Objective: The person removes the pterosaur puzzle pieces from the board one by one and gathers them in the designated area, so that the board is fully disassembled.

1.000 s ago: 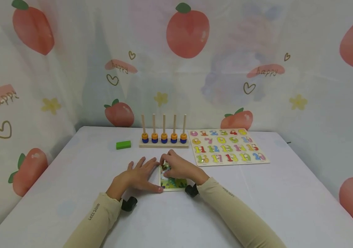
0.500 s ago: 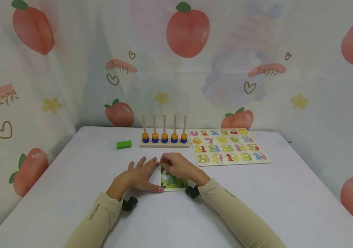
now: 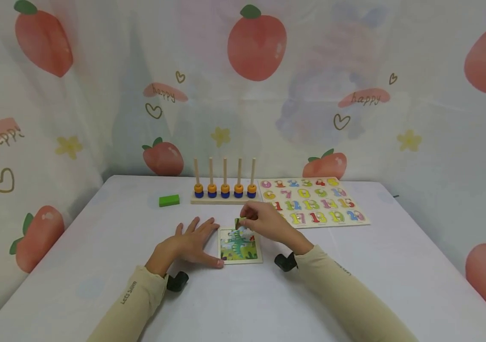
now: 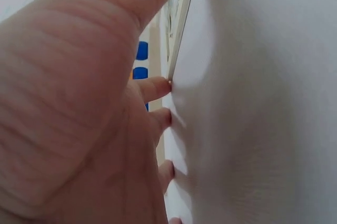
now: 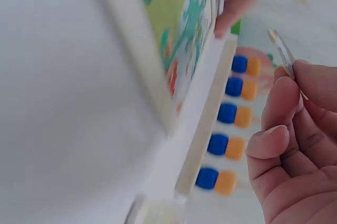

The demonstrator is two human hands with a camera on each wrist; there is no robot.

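A small square picture puzzle with a green dinosaur scene in a pale wooden frame lies on the white table. My left hand spreads its straight fingers at its left side, thumb by the near left corner and index fingertip by the far left one. In the left wrist view the fingertips rest on the table along the frame's edge. Above the puzzle's far edge, my right hand pinches a thin puzzle piece between thumb and fingers. The right wrist view shows this piece edge-on, raised off the board.
Behind the puzzle stands a wooden peg stand with orange and blue beads on its pegs. A green block lies to its left. On the right is a number puzzle board, partly covered by my right hand. A fruit-print curtain backs the table.
My right hand has lifted the puzzle piece from the puzzle's upper left and moved right with it, uncovering more of the picture. The left hand stays in place.
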